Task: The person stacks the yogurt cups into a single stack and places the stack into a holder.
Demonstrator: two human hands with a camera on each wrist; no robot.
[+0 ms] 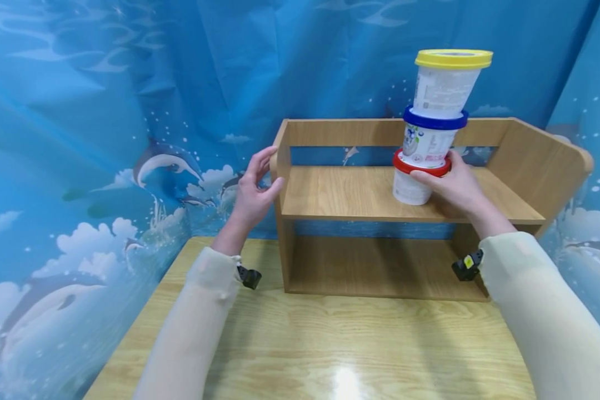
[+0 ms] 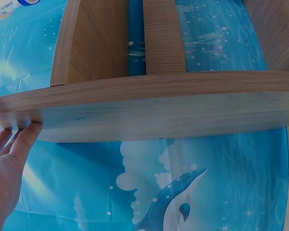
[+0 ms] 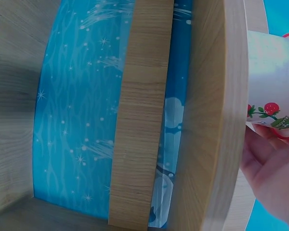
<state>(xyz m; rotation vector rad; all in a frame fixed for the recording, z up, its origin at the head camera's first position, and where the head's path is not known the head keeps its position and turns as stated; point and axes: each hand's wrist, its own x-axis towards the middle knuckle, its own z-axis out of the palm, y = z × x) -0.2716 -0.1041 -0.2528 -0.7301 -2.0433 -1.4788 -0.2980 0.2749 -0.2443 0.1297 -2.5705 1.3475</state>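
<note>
Three white tubs are stacked over the upper board of a wooden shelf unit [image 1: 340,189]. Lowest is a red-lidded tub [image 1: 409,190], then a blue-lidded tub [image 1: 426,145], and on top a yellow-lidded tub [image 1: 442,91]; the stack leans slightly right. My right hand [image 1: 462,186] grips the red-lidded tub from its right side, thumb in front near the lid. Strawberries are printed on that tub in the right wrist view. My left hand [image 1: 254,194] touches the unit's left side panel [image 2: 159,115] from outside with its fingertips. Whether the lowest tub rests on the board cannot be told.
The shelf unit stands on a light wooden table [image 1: 330,339]. Its right side panel [image 1: 540,161] rises beside my right hand, and its lower board [image 1: 360,266] lies beneath. A blue curtain [image 1: 220,66] printed with dolphins hangs behind and at both sides.
</note>
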